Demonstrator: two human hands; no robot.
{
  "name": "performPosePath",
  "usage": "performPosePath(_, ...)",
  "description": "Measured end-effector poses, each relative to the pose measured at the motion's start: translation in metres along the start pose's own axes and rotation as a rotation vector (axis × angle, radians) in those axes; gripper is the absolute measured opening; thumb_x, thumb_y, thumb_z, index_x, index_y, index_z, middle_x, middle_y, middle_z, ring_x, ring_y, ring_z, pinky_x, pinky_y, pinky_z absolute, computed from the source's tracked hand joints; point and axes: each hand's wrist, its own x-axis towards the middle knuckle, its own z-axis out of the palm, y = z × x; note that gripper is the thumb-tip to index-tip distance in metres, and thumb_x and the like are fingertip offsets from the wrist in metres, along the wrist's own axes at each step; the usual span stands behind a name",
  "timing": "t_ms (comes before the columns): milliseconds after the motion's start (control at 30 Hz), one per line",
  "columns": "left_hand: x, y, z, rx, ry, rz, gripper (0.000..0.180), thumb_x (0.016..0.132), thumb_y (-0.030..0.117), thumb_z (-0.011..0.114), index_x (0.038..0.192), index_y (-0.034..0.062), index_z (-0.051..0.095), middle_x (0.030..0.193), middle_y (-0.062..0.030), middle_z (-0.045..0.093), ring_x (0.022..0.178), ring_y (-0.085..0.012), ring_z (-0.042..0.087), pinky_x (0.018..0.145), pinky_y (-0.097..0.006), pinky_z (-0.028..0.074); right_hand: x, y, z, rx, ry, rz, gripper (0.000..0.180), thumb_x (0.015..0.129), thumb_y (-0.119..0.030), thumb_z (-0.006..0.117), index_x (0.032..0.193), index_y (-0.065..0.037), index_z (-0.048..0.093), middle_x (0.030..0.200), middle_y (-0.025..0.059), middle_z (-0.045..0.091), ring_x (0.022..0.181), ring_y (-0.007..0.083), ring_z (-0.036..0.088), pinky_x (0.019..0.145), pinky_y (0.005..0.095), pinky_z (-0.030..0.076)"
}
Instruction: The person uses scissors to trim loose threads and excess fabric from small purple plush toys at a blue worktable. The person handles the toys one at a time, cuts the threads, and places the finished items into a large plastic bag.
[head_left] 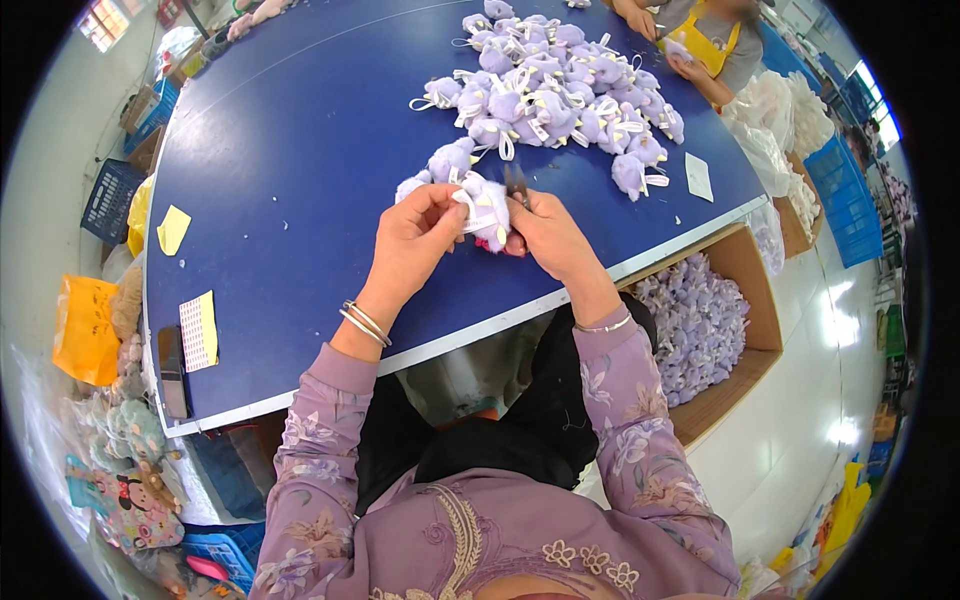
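Near the front edge of the blue table, my left hand [415, 230] pinches the white tag of a small lilac plush toy [488, 208]. My right hand [553, 232] is closed around small scissors [515, 182], their dark blades pointing away from me beside the toy. Something pinkish-red shows under the toy by my right fingers; I cannot tell whether it belongs to the scissors. Just beyond my left hand lie a couple more lilac plush toys [452, 158]. Farther back is a big heap of the same toys [555, 90], with white ribbon loops.
A cardboard box [765, 300] full of small lilac toys stands below the table's right edge. On the left of the blue table [270, 300] lie a phone [172, 370], a label sheet [199, 330] and yellow paper [173, 230]. Another person [710, 45] works at the far right.
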Motion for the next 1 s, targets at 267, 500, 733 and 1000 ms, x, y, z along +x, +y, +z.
performPosePath(267,0.001,-0.005,-0.008,-0.160,-0.027,0.056,0.011,0.093,0.009,0.064,0.100,0.0002,0.065,0.084,-0.0004,0.065,0.072,-0.0061,0.059,0.063,-0.021,0.048,-0.006,-0.014,0.012,0.196,-0.157,0.081,0.025,0.101,-0.016,0.042,0.112,-0.001,0.057,0.082,0.0136,0.067,0.045,0.0054,0.042,0.039,0.0200,0.030)
performPosePath(500,0.009,0.006,-0.028,-0.057,0.187,0.245,0.015,0.096,0.005,0.055,0.108,0.0014,0.062,0.100,-0.0020,0.064,0.090,-0.0085,0.059,0.078,-0.024,0.048,-0.010,-0.023,-0.039,0.904,-0.323,-0.249,0.053,0.093,-0.042,0.053,0.132,-0.006,0.049,0.087,0.0089,0.064,0.040,0.0064,0.035,0.037,0.0223,0.028)
performPosePath(733,0.012,-0.011,-0.046,0.828,-0.008,0.245,0.047,0.077,0.011,0.069,0.123,0.0095,0.057,0.126,-0.0113,0.054,0.116,-0.0245,0.051,0.096,-0.036,0.043,-0.006,-0.022,-0.054,0.382,0.098,-0.334,0.063,0.101,-0.051,0.032,0.105,0.003,0.065,0.077,0.0093,0.062,0.038,0.0057,0.025,0.038,0.0231,0.021)
performPosePath(1000,0.007,-0.003,-0.024,0.348,-0.041,-0.036,0.031,0.082,0.006,0.064,0.113,0.0018,0.060,0.082,-0.0004,0.062,0.069,-0.0064,0.058,0.063,-0.023,0.047,-0.004,-0.012,0.012,-0.332,0.162,-0.199,0.025,0.088,-0.014,0.070,0.106,0.003,0.063,0.085,-0.0001,0.060,0.074,0.0055,0.052,0.066,0.0214,0.043)
